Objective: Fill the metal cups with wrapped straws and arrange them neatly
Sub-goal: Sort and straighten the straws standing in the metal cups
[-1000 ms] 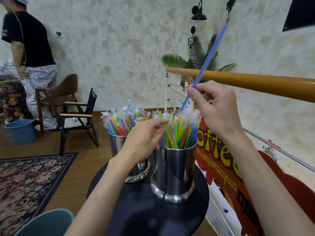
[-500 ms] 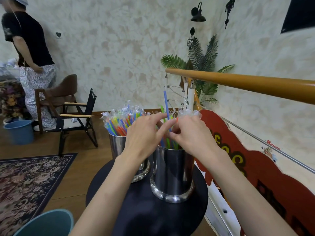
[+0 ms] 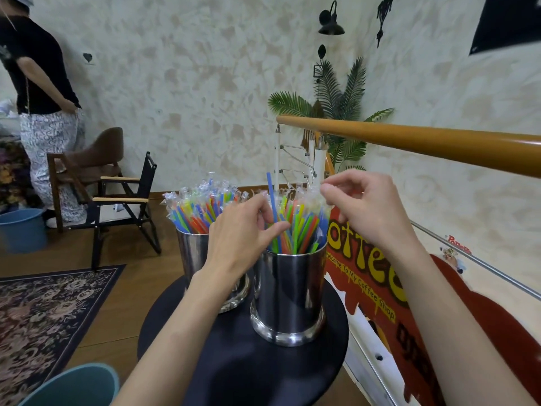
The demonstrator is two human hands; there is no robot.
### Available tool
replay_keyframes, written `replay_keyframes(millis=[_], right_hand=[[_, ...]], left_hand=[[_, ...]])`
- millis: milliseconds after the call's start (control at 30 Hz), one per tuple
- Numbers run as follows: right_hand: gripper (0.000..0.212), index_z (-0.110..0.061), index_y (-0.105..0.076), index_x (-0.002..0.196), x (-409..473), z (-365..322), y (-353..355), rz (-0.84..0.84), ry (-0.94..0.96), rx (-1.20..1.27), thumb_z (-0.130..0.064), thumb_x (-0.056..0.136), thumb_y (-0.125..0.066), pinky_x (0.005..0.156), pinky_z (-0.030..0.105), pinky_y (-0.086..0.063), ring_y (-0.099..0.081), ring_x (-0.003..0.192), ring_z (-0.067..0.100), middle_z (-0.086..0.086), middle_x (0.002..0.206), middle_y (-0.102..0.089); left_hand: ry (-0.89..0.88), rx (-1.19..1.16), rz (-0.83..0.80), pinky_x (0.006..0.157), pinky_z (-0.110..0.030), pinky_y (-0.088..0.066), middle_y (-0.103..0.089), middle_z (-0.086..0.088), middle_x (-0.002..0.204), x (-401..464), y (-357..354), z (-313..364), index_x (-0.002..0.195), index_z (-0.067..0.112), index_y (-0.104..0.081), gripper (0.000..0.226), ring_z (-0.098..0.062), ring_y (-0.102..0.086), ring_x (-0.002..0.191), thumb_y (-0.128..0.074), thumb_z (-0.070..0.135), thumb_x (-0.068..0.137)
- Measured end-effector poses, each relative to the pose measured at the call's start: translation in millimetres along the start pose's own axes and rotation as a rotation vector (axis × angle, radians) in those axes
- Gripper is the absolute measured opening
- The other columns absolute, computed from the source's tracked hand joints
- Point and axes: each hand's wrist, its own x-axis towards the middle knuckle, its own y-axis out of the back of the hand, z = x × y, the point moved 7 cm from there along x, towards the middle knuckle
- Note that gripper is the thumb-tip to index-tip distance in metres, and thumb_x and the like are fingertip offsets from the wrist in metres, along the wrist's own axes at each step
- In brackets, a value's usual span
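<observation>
Two shiny metal cups stand on a round black table [image 3: 234, 367]. The near cup [image 3: 288, 300] and the far cup [image 3: 191, 253] are both packed with wrapped coloured straws [image 3: 304, 227]. One blue straw [image 3: 270, 187] stands taller than the rest in the near cup. My left hand [image 3: 238, 240] reaches into the near cup's straws, and the blue straw passes between its thumb and fingers. My right hand [image 3: 370, 212] hovers over the cup's right side, fingers loosely curled near the wrapper tips, holding nothing.
A wooden handrail [image 3: 424, 142] crosses at the right, above a red coffee-shop sign [image 3: 369, 276]. A folding chair [image 3: 117, 200], a blue bucket [image 3: 22, 230] and a standing person [image 3: 38, 92] are at the left. A teal bin [image 3: 73, 388] and a patterned rug [image 3: 44, 312] lie below.
My right hand brought the blue straw down into the near cup, let go of it and rose to the right. My left hand stayed at the cup and took the straw.
</observation>
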Motion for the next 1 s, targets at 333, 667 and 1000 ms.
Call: replay_keyframes(millis=[333, 667, 1000], right_hand=[[0.016, -0.027, -0.062, 0.100, -3, 81, -7, -0.004, -0.326, 0.053, -0.011, 0.099, -0.057, 0.055, 0.021, -0.047, -0.069, 0.074, 0.005, -0.001, 0.096, -0.072], [0.046, -0.018, -0.054, 0.138, -14, 76, -50, -0.363, -0.213, 0.177, 0.004, 0.098, -0.053, 0.106, 0.030, -0.049, -0.062, 0.118, 0.001, -0.007, 0.126, -0.068], [0.044, -0.022, -0.064, 0.126, -11, 73, -44, -0.383, -0.108, -0.010, -0.001, 0.088, -0.058, 0.101, 0.040, -0.053, -0.065, 0.112, 0.010, -0.008, 0.117, -0.071]], left_hand=[[0.024, 0.116, -0.188, 0.063, -0.031, -0.044, -0.062, 0.018, 0.070, -1, -11, 0, 0.083, 0.036, -0.062, 0.014, 0.001, -0.055, 0.073, -0.075, 0.040, 0.086], [-0.074, 0.233, -0.228, 0.060, -0.027, -0.038, -0.063, 0.020, 0.083, -19, -24, 27, 0.087, 0.036, -0.061, 0.070, -0.003, -0.056, 0.082, -0.038, 0.098, 0.065], [0.032, 0.179, -0.109, 0.063, -0.034, -0.046, -0.054, 0.013, 0.080, -21, -35, 21, 0.068, 0.027, -0.046, 0.059, -0.011, -0.055, 0.081, -0.051, 0.086, 0.074]])
